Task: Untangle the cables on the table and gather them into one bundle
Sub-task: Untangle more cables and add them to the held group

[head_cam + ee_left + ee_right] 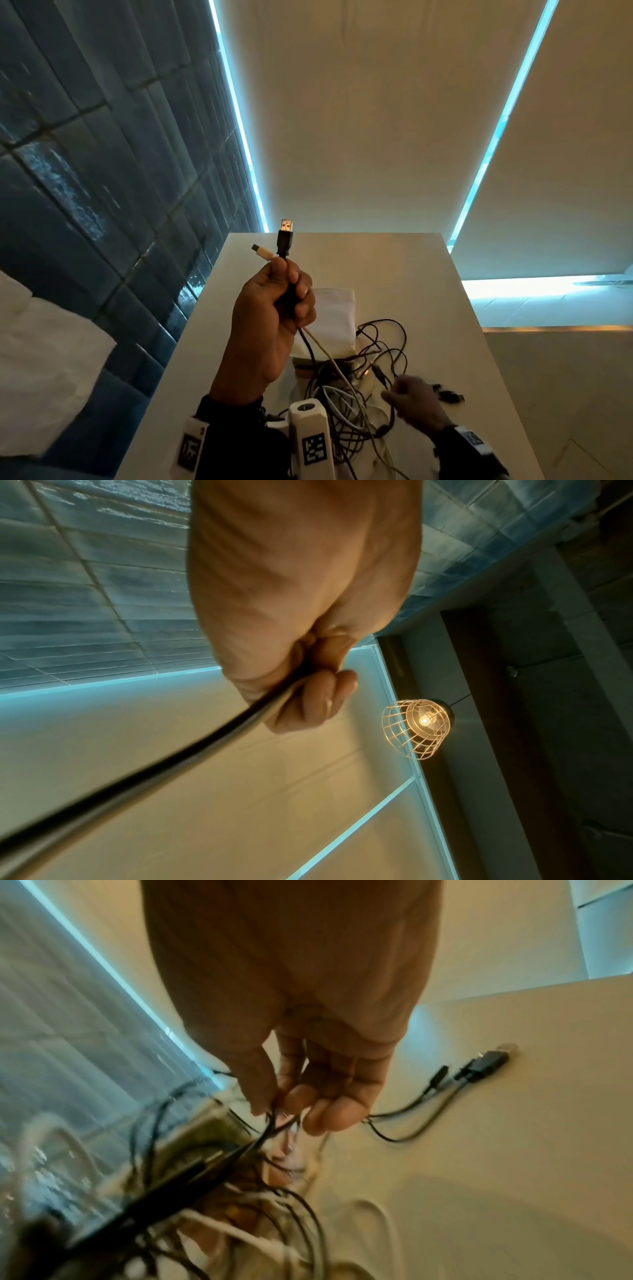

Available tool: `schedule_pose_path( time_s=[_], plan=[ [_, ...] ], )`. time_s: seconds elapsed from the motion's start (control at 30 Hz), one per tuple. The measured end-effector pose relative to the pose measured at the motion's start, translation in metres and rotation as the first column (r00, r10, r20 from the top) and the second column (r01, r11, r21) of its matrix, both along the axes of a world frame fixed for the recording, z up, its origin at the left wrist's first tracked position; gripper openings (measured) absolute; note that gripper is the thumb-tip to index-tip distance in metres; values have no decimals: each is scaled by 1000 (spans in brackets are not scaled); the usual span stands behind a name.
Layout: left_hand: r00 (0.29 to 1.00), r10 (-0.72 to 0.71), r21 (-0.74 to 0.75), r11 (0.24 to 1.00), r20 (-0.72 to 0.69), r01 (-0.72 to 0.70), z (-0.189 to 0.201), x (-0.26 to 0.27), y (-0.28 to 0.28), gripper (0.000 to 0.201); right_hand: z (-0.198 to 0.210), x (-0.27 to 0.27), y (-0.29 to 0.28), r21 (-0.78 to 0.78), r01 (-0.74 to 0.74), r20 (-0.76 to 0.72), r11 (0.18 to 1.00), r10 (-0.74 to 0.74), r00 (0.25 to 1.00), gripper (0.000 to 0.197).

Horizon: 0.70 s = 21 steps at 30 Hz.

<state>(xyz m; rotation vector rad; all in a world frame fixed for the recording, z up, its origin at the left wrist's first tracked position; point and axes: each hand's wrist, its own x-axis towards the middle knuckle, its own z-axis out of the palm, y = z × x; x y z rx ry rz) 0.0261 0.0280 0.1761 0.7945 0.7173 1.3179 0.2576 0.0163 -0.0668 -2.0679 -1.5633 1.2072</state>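
The left hand (pixel 274 308) grips a black USB cable (pixel 285 240) and a beige cable (pixel 262 253) upright above the white table (pixel 428 308). The right hand (pixel 416 401) pinches thin black strands in the tangled cable pile (pixel 346 404), which lies over a folded white paper bag (pixel 334 318).

It looked like a bedroom in a home or a hotel. A soft blue padded wall (pixel 102 164) stood behind a white pillow (pixel 37 359). Blue light strips (pixel 239 126) glowed along the ceiling, and a wire cage lamp (pixel 419 727) hung near a white table (pixel 428 308).
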Motion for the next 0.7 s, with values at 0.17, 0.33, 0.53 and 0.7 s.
schedule_pose_path(
  time_s=[0.17,0.33,0.53,0.7],
  plan=[
    [995,-11,-94,996,-99,2,-16,13,6,32,76,-15,5,169,177,-505,970,-69,860,20],
    [979,-20,-137,991,-204,-8,-29,22,8,34,109,-29,21,256,148,-320,955,-61,946,16],
    [968,-27,-172,985,-248,-16,-39,18,12,35,115,-31,25,256,10,-127,967,23,992,16],
    [952,-25,-198,979,-306,-38,-46,20,14,35,120,-38,19,2,225,-773,974,-141,619,19]
  ],
)
